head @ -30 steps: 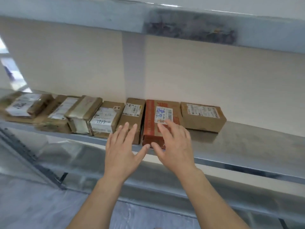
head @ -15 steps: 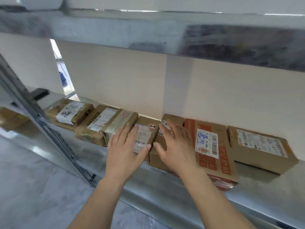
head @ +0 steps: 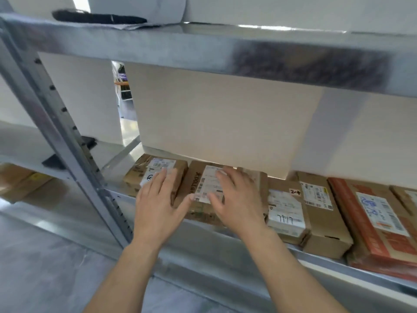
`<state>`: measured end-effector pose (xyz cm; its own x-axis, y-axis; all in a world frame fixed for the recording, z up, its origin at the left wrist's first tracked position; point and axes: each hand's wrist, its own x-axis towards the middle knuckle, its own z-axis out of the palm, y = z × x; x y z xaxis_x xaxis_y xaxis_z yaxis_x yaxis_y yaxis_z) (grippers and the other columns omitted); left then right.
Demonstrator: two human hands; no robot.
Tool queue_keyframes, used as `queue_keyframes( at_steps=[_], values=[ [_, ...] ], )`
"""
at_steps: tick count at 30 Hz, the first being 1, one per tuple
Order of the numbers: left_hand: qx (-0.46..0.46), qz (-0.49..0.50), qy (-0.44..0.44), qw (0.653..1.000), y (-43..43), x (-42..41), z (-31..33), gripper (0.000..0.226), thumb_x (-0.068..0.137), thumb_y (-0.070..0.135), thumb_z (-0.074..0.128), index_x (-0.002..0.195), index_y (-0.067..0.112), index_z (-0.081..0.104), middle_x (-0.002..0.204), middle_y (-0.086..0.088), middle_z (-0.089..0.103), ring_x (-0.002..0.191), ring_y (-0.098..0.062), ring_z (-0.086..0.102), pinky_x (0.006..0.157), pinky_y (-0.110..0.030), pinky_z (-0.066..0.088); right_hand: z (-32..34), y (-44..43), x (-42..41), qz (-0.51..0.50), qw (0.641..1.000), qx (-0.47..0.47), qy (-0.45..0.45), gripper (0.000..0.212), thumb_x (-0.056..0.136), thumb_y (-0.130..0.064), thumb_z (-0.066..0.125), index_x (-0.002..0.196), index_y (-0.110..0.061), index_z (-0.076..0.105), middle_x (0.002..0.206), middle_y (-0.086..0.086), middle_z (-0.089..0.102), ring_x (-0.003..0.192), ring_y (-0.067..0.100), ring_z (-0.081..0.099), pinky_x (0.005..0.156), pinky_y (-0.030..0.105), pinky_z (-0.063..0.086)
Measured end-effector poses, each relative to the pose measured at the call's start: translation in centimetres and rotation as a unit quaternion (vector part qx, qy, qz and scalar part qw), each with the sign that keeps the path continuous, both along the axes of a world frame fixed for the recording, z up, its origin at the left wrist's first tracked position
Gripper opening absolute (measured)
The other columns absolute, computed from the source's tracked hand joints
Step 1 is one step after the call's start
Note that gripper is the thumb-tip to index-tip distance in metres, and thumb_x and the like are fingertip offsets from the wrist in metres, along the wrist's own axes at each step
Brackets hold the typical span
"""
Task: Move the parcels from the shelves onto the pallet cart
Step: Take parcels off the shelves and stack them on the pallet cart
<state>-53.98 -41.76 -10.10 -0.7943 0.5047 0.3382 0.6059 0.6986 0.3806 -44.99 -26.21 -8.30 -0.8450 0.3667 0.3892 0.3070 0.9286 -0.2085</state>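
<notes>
A row of cardboard parcels lies on the metal shelf. At the left end is a brown parcel with a white label. Beside it lies a parcel printed with dark letters. Further right are one marked 7917, a plain brown one and a red-printed one. My left hand hovers with spread fingers over the leftmost parcel's near edge. My right hand is spread over the lettered parcel and its neighbour. Neither hand grips anything. No pallet cart is in view.
A slanted metal upright stands just left of my left arm. The upper shelf hangs close above, with a dark flat object on it. More boxes sit on the neighbouring shelf at far left. Grey floor lies below.
Both hands have travelled left along the row, from the red-printed parcel to the leftmost parcels. The view has swung left with them. Nothing has been picked up.
</notes>
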Motion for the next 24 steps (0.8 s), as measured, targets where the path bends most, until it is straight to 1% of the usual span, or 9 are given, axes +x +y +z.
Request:
queue_keyframes(
  at_steps=[2,4,6,7,9,12,17,21,24],
  values=[
    [-0.007,0.000,-0.026,1.000,-2.3,-2.4,-0.2,0.082,0.084,0.070,0.035,0.147,0.020,0.031,0.155,-0.004,0.027,0.142,-0.022,0.024,0.116,-0.041,0.019,-0.5,-2.0,-2.0,-0.007,1.000,-0.021,-0.019,0.046,0.076,-0.039,0.052,0.100,-0.006,0.072,0.104,0.014,0.069,0.089,0.034,0.068,0.074,0.043,0.055],
    [-0.009,0.002,-0.050,0.999,-4.1,-4.5,-0.4,0.076,0.087,0.060,0.047,0.149,0.021,0.027,0.156,-0.004,0.024,0.143,-0.022,0.021,0.116,-0.040,0.018,-1.3,-3.5,-3.7,-0.022,0.999,-0.034,-0.032,0.044,0.079,-0.038,0.056,0.102,-0.004,0.072,0.107,0.016,0.068,0.093,0.036,0.066,0.077,0.044,0.054],
    [-0.003,0.007,-0.070,0.997,-5.4,-6.5,-0.3,0.073,0.089,0.053,0.051,0.149,0.019,0.027,0.156,-0.006,0.024,0.142,-0.025,0.022,0.115,-0.041,0.021,-1.6,-4.8,-5.4,-0.037,0.996,-0.048,-0.059,0.043,0.087,-0.037,0.059,0.113,-0.003,0.067,0.122,0.017,0.062,0.111,0.037,0.058,0.093,0.044,0.046],
    [-0.001,0.012,-0.085,0.996,-5.8,-7.4,-0.2,0.072,0.090,0.051,0.051,0.149,0.019,0.025,0.156,-0.007,0.023,0.142,-0.026,0.022,0.114,-0.041,0.022,-1.4,-5.3,-6.2,-0.039,0.994,-0.053,-0.090,0.045,0.093,-0.038,0.055,0.121,-0.005,0.062,0.132,0.015,0.055,0.121,0.035,0.050,0.100,0.042,0.039],
    [0.005,0.023,-0.128,0.992,-6.1,-9.4,-0.3,0.071,0.092,0.048,0.050,0.150,0.018,0.022,0.157,-0.008,0.020,0.141,-0.028,0.022,0.112,-0.042,0.024,-1.5,-5.8,-7.6,-0.053,0.989,-0.049,-0.126,0.048,0.098,-0.044,0.042,0.129,-0.009,0.055,0.141,0.010,0.045,0.129,0.030,0.039,0.105,0.038,0.030],
    [0.009,0.034,-0.189,0.981,-5.6,-12.0,-0.5,0.066,0.095,0.045,0.045,0.149,0.014,0.023,0.153,-0.012,0.028,0.137,-0.031,0.030,0.105,-0.044,0.033,-1.8,-6.0,-9.6,-0.083,0.980,-0.052,-0.171,0.050,0.100,-0.045,0.033,0.127,-0.010,0.055,0.141,0.009,0.042,0.129,0.029,0.036,0.105,0.040,0.029],
    [-0.005,0.028,-0.269,0.963,-5.0,-14.8,-1.9,0.043,0.098,0.036,0.040,0.134,0.013,0.043,0.129,-0.014,0.057,0.117,-0.035,0.052,0.086,-0.037,0.040,-2.7,-6.0,-12.0,-0.106,0.969,-0.092,-0.203,0.048,0.102,-0.040,0.030,0.124,-0.008,0.058,0.141,0.009,0.040,0.127,0.029,0.035,0.106,0.040,0.027],
    [0.024,0.050,-0.275,0.960,-6.2,-15.5,-2.0,0.034,0.099,0.028,0.040,0.129,0.014,0.048,0.124,-0.012,0.060,0.113,-0.033,0.054,0.078,-0.032,0.034,-3.2,-7.3,-14.0,-0.096,0.969,-0.126,-0.190,0.047,0.102,-0.036,0.032,0.126,-0.004,0.056,0.140,0.011,0.040,0.128,0.029,0.035,0.109,0.041,0.028],
    [0.052,0.067,-0.276,0.957,-7.2,-15.5,-1.7,0.029,0.098,0.025,0.043,0.124,0.014,0.051,0.120,-0.009,0.061,0.111,-0.031,0.055,0.077,-0.030,0.034,-2.8,-8.3,-15.5,-0.081,0.963,-0.175,-0.187,0.043,0.102,-0.030,0.032,0.127,-0.001,0.051,0.134,0.013,0.044,0.124,0.029,0.038,0.107,0.038,0.032]
  ],
)
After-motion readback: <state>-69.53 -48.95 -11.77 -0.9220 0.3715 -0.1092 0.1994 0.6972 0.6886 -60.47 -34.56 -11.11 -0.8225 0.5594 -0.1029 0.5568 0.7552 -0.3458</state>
